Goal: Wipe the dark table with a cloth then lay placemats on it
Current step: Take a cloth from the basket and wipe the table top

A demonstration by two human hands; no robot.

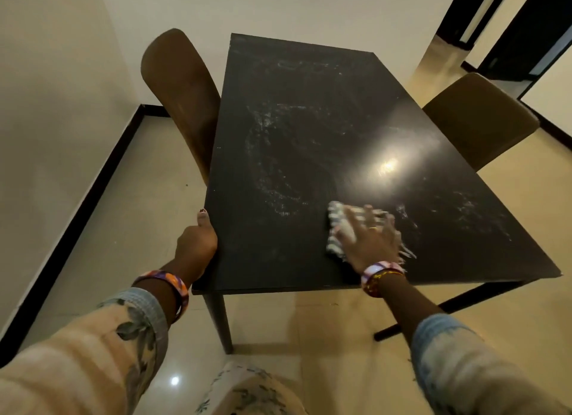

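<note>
Cloth [335, 229] sits lower centre of frame, pinned flat under the right hand [368, 238], fingers spread; left hand [196, 241] curls round the table [294, 105] edge; streaky residue runs up-frame along its long axis; no placemats visible yet.

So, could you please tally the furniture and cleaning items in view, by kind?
Table: 1
Chairs: 2
Cloth: 1, pressed under the right hand
Placemats: 0
Total: 4
</note>
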